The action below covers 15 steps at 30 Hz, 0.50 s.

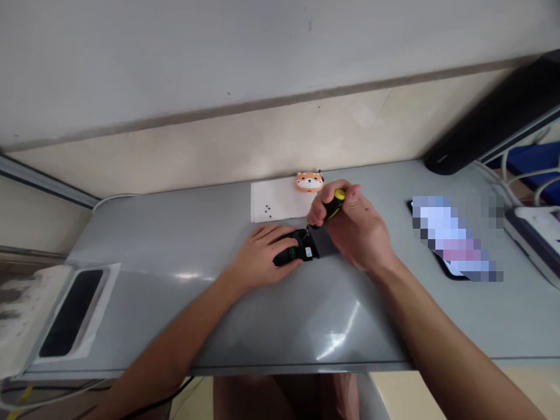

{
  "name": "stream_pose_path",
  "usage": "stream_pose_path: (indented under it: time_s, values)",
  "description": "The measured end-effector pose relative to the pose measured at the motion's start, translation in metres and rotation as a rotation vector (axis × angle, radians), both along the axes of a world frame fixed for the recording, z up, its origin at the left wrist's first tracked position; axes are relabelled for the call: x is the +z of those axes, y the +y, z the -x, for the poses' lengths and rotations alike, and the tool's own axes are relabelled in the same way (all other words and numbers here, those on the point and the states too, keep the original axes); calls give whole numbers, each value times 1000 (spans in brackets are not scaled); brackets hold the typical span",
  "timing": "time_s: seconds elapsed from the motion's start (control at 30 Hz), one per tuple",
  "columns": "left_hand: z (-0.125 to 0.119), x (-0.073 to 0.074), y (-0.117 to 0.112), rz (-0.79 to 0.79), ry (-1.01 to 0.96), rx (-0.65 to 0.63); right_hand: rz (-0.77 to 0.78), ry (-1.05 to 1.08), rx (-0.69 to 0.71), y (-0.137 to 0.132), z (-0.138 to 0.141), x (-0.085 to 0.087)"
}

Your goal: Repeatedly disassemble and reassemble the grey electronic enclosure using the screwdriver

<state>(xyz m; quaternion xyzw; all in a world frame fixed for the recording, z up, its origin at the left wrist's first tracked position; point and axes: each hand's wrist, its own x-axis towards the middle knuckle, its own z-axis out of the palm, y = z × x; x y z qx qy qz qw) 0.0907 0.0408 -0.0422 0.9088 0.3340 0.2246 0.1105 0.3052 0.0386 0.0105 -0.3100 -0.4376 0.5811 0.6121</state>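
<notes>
An opened black device, apparently a phone (324, 242), lies flat on the grey table with bits of green board and a small white label showing. My left hand (262, 256) is laid across its left end, thumb and fingers gripping the edges. In my right hand (359, 227) is a screwdriver (334, 205) with a black and yellow handle, tilted with its shaft pointing down at the device's upper part. The tip's exact contact is too small to tell. Just behind, several tiny dark screws (268, 210) sit on white paper (282, 195).
An orange animal-face case (309, 182) rests on the paper. To the right are a lit phone (455, 239), partly pixelated, and a black cylinder (490, 116). A dark phone (72, 315) lies at the left beside a white object (32, 315). A wall (196, 151) bounds the table's back.
</notes>
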Motion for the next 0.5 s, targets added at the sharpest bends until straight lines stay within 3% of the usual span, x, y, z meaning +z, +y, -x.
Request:
stream_pose_path:
  time_s: [0.23, 0.5]
  values:
    - [-2, -2, 2, -8, 5, 10, -37, 101, -39, -5, 11, -3]
    - [-1, -4, 1, -21, -21, -6, -11, -13, -48, 11, 5, -4]
